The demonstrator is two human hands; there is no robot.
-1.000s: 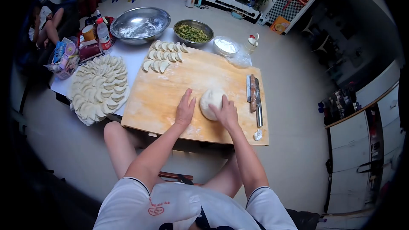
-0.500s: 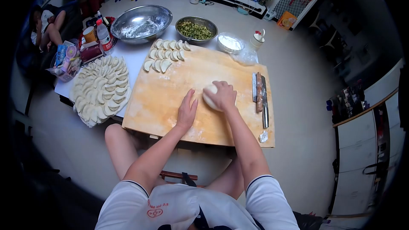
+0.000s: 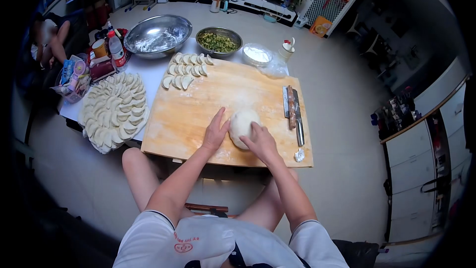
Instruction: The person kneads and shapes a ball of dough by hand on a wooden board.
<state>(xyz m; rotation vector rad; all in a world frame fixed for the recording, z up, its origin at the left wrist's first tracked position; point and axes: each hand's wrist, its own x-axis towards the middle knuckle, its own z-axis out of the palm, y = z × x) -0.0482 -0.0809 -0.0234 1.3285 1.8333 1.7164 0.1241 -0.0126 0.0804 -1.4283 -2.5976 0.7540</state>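
The dough [image 3: 241,121] sits on the board [image 3: 183,114], its longer axis running near to far. The right hand [image 3: 261,144], loosely spread, rests against the dough's near right side; the left hand [image 3: 215,131], relaxed and unclenched (contact uncertain), flanks the dough's left.

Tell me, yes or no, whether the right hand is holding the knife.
No: the right hand is on the dough, while the knife lies on the wooden board.

Smooth matt dough [image 3: 240,123], floury wooden board [image 3: 191,114], glossy metal bowl [image 3: 172,29].
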